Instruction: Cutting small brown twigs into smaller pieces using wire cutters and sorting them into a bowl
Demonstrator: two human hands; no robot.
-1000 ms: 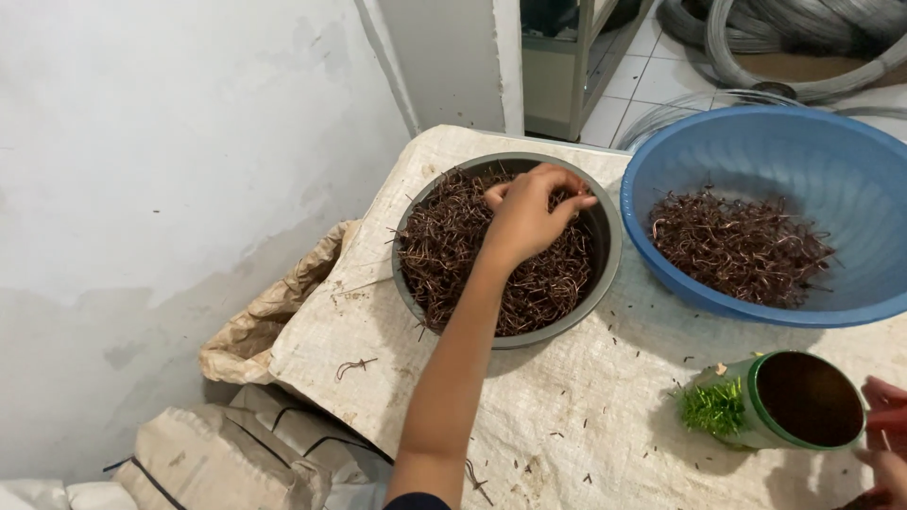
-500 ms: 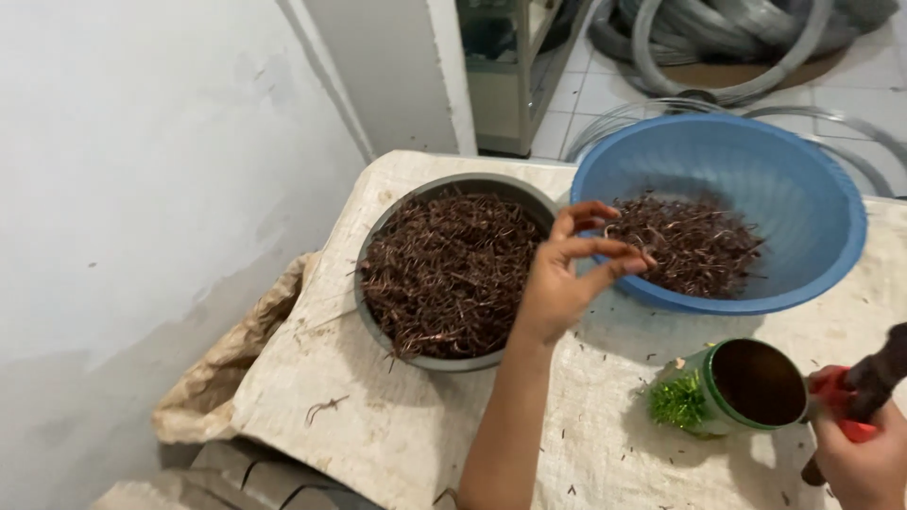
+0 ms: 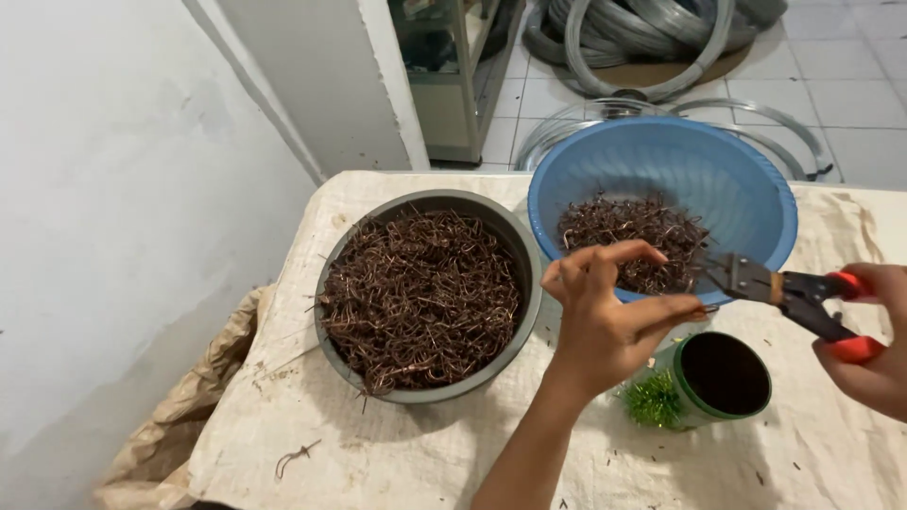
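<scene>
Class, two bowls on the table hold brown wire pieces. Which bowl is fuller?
The grey metal bowl on the left is fuller, heaped nearly to its rim; the blue plastic bowl holds only a small pile at its bottom.

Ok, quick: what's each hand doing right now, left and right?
Left hand: fingers pinched on a small wire piece, held up to the pliers.
Right hand: closed around the red-handled pliers.

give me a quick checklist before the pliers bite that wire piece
1. Left hand pinches a small wire piece: ok.
2. Pliers in right hand, tip at the piece: ok.
3. Jaws actually around the piece: cannot tell.
4. Left fingertips away from the tip: not ok, very close.
5. Blue basin under the work: ok.
6. Green cup upright: not ok, tilted.
</scene>
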